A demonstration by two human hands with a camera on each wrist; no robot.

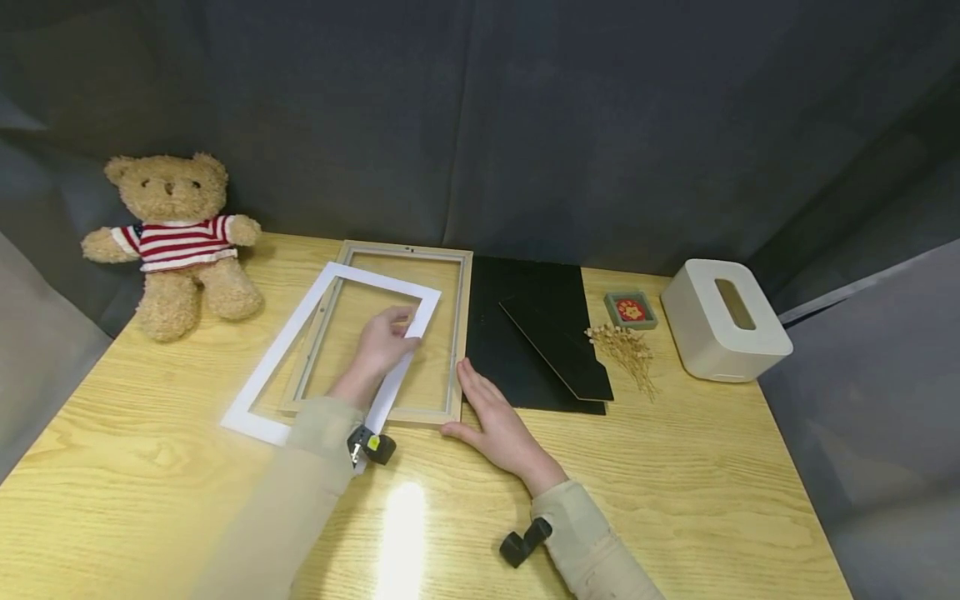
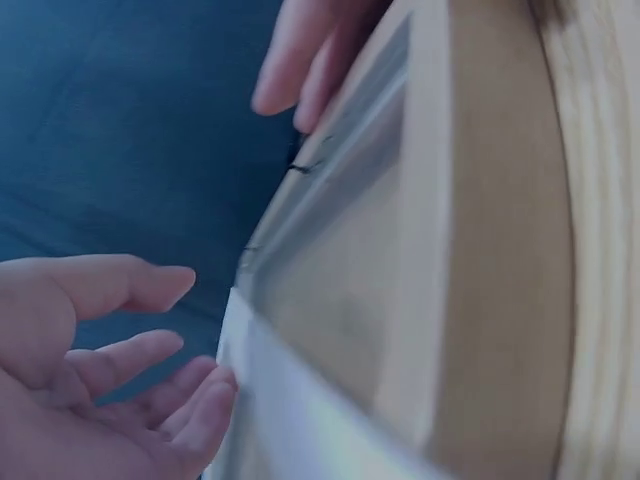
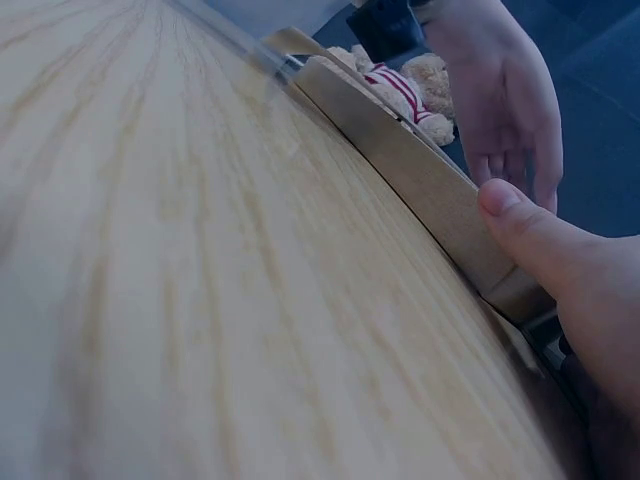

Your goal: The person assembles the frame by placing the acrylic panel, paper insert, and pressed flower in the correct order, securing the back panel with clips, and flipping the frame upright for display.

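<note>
A light wooden picture frame (image 1: 462,333) lies flat on the table, with a white rectangular mat board (image 1: 258,427) askew over its left part. My left hand (image 1: 382,343) is over the mat's right strip. In the left wrist view its thumb (image 2: 165,287) stands apart from the fingers, and the fingertips are right at the edge of the mat (image 2: 300,415). With straight fingers, my right hand (image 1: 498,421) rests against the frame's lower right corner. The right wrist view has its thumb (image 3: 505,200) on the side of the frame (image 3: 420,185).
A black backing board (image 1: 495,379) with a stand leg (image 1: 558,346) lies right of the frame. Farther right are dried flowers (image 1: 626,346), a small box with a red inset (image 1: 630,310) and a white tissue box (image 1: 712,333). A teddy bear (image 1: 176,242) sits at the left.
</note>
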